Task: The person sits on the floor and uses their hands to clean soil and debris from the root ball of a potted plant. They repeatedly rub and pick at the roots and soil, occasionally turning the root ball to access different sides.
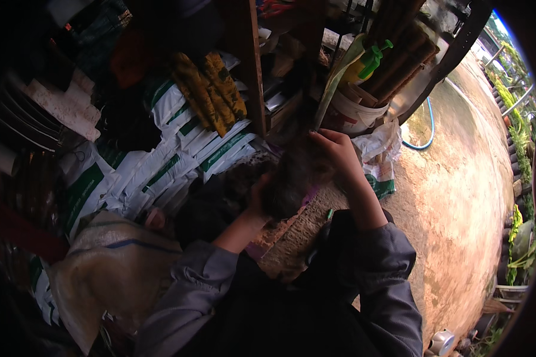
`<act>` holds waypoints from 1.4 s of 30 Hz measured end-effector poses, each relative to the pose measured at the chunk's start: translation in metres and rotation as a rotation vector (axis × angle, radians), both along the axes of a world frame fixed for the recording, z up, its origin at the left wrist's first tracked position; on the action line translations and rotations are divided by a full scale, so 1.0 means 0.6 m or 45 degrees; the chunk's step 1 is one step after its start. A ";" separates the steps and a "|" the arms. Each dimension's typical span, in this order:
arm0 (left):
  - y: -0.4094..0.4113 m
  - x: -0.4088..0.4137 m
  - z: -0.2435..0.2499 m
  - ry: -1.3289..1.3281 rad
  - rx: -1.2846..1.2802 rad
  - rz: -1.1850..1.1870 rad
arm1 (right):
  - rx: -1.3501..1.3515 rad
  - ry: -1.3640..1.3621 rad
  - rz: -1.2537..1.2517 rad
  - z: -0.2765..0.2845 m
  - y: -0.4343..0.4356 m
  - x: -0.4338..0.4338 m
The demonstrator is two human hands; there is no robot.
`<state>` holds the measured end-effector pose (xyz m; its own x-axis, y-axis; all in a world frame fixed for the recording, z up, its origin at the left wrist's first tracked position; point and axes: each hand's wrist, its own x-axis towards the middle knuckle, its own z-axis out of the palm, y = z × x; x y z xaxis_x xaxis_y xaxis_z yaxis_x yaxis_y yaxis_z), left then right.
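My right hand [337, 145] pinches the lower end of a long, upright leaf [338, 82], green with a pale edge, like that of a snake plant. Below it my left hand [258, 201] grips the side of a dark bag or pot [290, 185], apparently of black plastic. Deep shadow and blur hide the dark thing's outline and contents, and most of my left fingers. Behind my left hand lies a dark heap, perhaps soil [245, 178]. Whether the leaf's base is rooted in the dark bag or pot, I cannot tell.
White and green sacks [161, 169] are stacked left, near a woven sack [116, 254]. Ahead stand a wooden post [258, 71] and a white bucket [353, 116] with a green-topped sprayer [371, 60]. A blue hose [430, 129] lies on the concrete floor [464, 187].
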<state>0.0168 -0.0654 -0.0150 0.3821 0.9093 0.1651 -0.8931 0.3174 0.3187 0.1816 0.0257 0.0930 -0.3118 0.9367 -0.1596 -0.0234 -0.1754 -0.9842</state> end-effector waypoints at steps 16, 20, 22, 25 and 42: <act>0.000 -0.007 0.055 -0.191 -0.311 0.025 | -0.037 -0.094 0.080 -0.027 0.005 -0.025; 0.000 -0.008 0.092 -0.172 -0.190 0.088 | -0.182 0.012 0.081 0.006 -0.005 -0.026; 0.002 -0.009 0.092 -0.201 -0.215 0.065 | -0.182 -0.015 0.062 0.010 -0.004 -0.025; 0.004 -0.009 0.079 -0.156 -0.179 0.079 | -0.134 -0.042 -0.005 0.005 -0.004 -0.029; -0.007 -0.013 0.065 -0.007 -0.224 0.303 | 0.156 0.081 0.033 -0.040 -0.001 -0.049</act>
